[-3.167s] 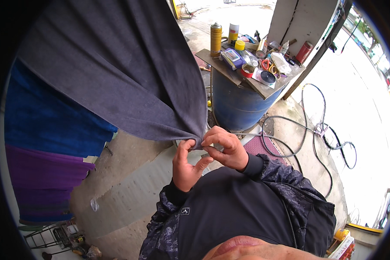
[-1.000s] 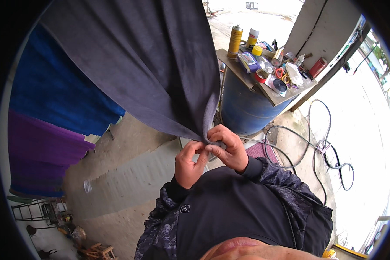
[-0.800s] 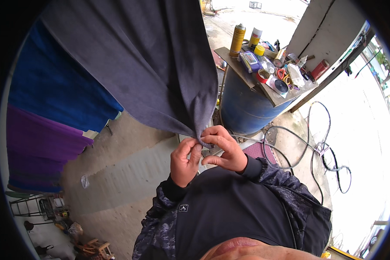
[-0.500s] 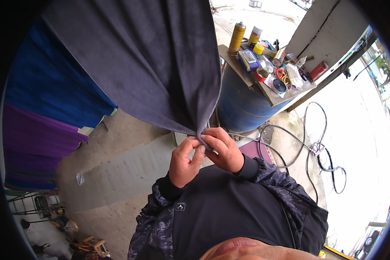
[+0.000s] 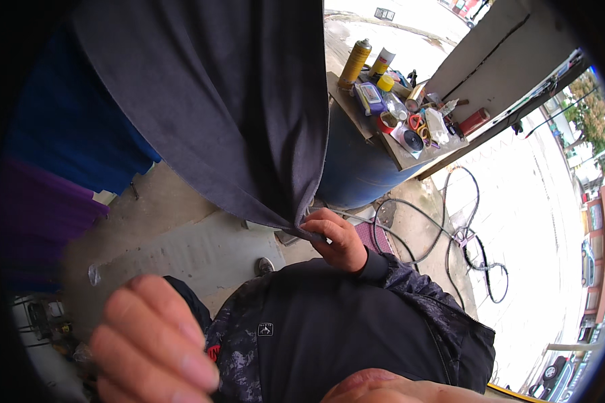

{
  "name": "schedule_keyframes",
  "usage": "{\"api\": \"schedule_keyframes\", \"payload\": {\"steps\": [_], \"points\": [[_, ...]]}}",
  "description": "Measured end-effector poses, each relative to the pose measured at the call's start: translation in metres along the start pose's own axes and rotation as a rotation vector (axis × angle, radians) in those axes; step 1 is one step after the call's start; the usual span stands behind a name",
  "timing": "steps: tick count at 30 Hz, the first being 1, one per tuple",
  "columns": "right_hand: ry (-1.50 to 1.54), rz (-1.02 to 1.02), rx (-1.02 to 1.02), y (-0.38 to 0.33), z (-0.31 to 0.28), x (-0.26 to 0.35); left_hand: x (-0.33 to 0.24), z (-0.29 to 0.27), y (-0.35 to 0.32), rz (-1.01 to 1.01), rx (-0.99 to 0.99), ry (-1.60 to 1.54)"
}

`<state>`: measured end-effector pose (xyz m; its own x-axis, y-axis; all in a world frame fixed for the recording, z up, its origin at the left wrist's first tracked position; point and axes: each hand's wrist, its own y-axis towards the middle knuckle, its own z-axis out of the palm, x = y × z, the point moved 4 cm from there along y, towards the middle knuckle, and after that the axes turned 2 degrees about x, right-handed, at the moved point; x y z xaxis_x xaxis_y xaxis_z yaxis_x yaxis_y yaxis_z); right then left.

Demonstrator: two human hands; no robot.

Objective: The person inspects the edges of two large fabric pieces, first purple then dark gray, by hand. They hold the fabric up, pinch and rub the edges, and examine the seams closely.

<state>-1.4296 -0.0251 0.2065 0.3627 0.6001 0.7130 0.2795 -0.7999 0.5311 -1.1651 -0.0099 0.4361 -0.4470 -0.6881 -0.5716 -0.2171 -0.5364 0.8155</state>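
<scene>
A large dark grey cloth (image 5: 215, 101) hangs down in front of me, its lower corner gathered into folds. My right hand (image 5: 339, 242) pinches that corner between thumb and fingers. Low on the left, close to the camera, is my left hand (image 5: 154, 342), away from the cloth. Its fingers are loosely bent and a little blurred; nothing shows in them, and its thumb is hidden.
Blue cloth (image 5: 81, 114) and purple cloth (image 5: 47, 208) hang at the left. To the right, a blue drum (image 5: 353, 168) carries a board (image 5: 410, 158) with spray cans, tape rolls and scissors. A black hose (image 5: 444, 221) lies coiled on the ground.
My left hand has let go of the cloth corner and moved down and left, toward the camera. My right hand keeps its hold on the corner. The view has shifted slightly.
</scene>
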Motion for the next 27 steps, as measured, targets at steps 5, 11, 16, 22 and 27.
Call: {"api": "schedule_keyframes", "payload": {"steps": [5,11,16,22,27], "points": [[-0.010,0.015,0.029,0.004,0.002,0.003,-0.037,-0.026,0.025,-0.221,0.373,-0.182],[0.003,0.017,0.050,0.002,0.003,0.002,-0.030,-0.044,0.019,-0.232,0.313,-0.278],[0.017,0.021,0.069,0.002,0.003,-0.002,-0.019,-0.061,0.015,-0.235,0.318,-0.327],[0.008,0.035,0.084,0.003,0.007,-0.005,-0.026,-0.072,0.010,-0.289,0.309,-0.346],[0.059,0.044,0.119,0.001,0.007,-0.009,-0.018,-0.069,0.010,-0.302,0.311,-0.385]]}}
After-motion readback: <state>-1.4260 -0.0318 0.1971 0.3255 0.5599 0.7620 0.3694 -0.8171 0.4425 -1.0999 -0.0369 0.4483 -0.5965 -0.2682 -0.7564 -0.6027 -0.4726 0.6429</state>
